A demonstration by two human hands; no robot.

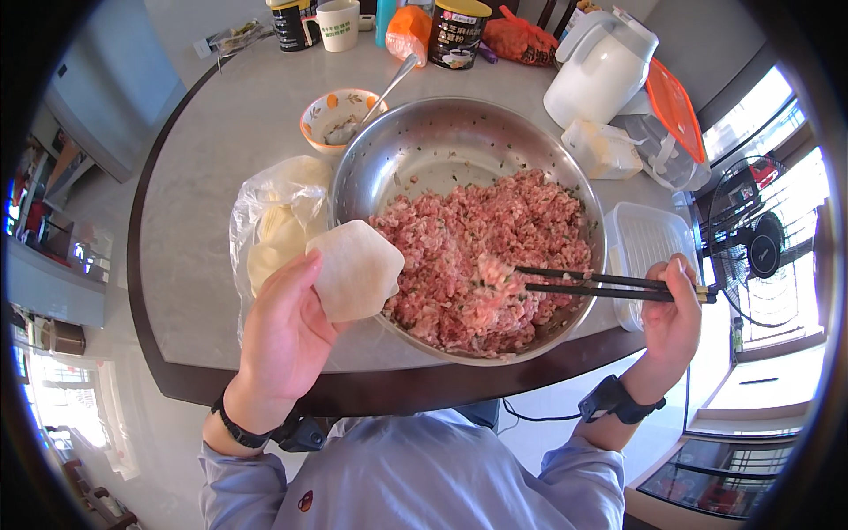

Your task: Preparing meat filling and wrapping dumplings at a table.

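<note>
A pale dumpling wrapper [358, 271] rests on the fingers of my left hand [291, 331], its thumb on the near left edge. My right hand [672, 318] grips a pair of black chopsticks [609, 286] pointing left over a wide steel bowl [424, 122]. At their tips is a clump of minced meat [500, 278], above the rest of the pink meat mince [450, 232] with green flecks. Whether the clump is fully lifted off the mince, I cannot tell. Left of the bowl, behind my left hand, more wrappers [281, 225] lie in a clear plastic bag [248, 192].
Beyond the steel bowl stands a small patterned bowl [324, 112] with a metal spoon [391, 83]. To the right are a clear plastic container [652, 228], a tissue pack [603, 149] and a white jug [593, 73]. Canisters [457, 33] and a mug [339, 26] line the far table edge.
</note>
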